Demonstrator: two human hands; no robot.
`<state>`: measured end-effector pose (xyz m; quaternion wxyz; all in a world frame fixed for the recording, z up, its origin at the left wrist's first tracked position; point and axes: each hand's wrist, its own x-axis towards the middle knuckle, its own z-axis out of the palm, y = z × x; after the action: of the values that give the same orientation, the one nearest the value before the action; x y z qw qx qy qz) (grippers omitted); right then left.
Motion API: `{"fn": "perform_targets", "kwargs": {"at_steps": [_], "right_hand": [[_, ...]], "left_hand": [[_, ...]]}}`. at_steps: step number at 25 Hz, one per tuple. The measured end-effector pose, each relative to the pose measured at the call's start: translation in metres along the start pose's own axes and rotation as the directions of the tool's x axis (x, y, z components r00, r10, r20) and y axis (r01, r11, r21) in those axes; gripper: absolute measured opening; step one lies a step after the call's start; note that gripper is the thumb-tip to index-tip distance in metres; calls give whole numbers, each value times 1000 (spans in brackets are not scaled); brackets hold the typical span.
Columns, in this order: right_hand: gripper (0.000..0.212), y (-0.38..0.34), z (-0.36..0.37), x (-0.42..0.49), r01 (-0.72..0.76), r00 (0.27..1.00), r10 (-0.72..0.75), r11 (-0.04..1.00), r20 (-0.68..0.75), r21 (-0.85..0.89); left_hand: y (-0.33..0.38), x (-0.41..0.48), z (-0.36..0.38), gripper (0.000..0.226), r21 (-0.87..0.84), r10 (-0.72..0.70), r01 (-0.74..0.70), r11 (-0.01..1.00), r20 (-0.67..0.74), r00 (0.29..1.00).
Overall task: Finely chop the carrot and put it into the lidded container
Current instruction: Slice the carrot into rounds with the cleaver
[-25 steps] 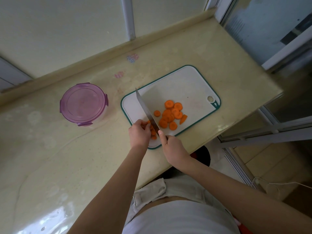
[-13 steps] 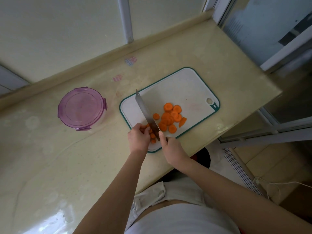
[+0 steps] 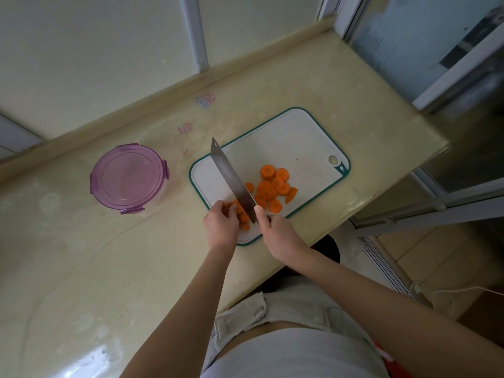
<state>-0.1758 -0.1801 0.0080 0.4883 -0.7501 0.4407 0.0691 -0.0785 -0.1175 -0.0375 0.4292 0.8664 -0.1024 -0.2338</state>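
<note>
1. Glossy cream table (image 3: 81, 268), glare at 7 o'clock.
2. Pale wall (image 3: 95, 50) at 11 o'clock, white upright bar (image 3: 194, 31) against it.
3. Window frame (image 3: 458, 69) at 2 o'clock.
4. Tan floor (image 3: 436, 255) at 4 o'clock.

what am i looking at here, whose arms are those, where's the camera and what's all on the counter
No machine here: a person wears a wide-angle camera on the head, looking down, so the arms are their own. The right hand grips a knife, blade over the white cutting board. The left hand holds carrot pieces beside the blade. Cut carrot slices lie piled on the board. Left of it on the counter stands a round container with its purple lid on.
</note>
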Motion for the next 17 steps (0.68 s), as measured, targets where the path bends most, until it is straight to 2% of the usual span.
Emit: {"fn": "perform_targets", "kwargs": {"at_steps": [7, 17], "right_hand": [[58, 0, 2, -5, -23, 1000, 23, 1000, 7, -8], [59, -1, 11, -2, -55, 998, 55, 997, -9, -52]], "left_hand": [[-1, 0, -1, 10, 5, -7, 7, 1000, 3, 1000], [-5, 9, 2, 12, 21, -88, 87, 996, 32, 996]]}}
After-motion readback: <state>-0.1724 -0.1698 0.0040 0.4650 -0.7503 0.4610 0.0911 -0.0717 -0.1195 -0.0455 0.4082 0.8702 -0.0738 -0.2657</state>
